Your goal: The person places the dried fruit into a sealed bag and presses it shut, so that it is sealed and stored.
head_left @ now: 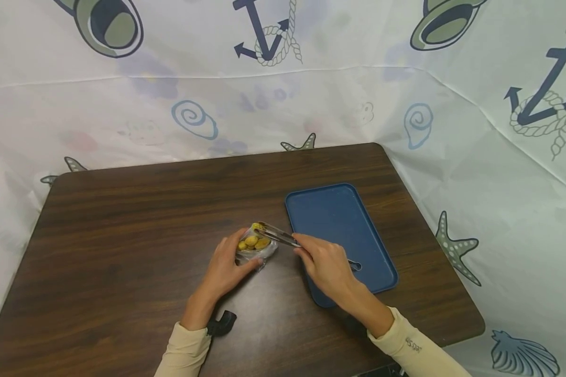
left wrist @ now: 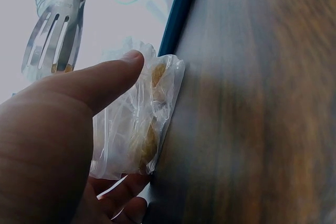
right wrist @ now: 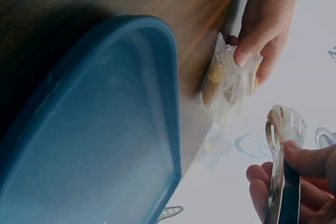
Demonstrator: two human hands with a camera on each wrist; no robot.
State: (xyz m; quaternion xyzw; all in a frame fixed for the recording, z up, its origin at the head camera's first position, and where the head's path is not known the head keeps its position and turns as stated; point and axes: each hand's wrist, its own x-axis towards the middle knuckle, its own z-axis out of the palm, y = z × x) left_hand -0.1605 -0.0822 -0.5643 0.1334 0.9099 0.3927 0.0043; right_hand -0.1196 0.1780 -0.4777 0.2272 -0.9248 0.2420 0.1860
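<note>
My left hand (head_left: 224,269) grips a clear plastic bag (left wrist: 118,135) of round yellow pieces, thumb on one side and fingers on the other. Several of the yellow pieces (head_left: 251,241) show at the bag's open top. In my right hand (head_left: 327,267) is a pair of metal tongs (head_left: 283,238) with slotted heads. Their tips overlap the bag's mouth in the head view. A small yellowish piece (right wrist: 271,115) shows at the tong tips in the right wrist view. From the side, the tongs (left wrist: 55,38) stand above the bag, which is close to the table.
A blue rectangular tray (head_left: 318,207) lies on the right part of the dark wooden table (head_left: 160,220), under my right forearm and the tongs' handle end. A white cloth (head_left: 273,115) with sea prints hangs behind the table's far edge.
</note>
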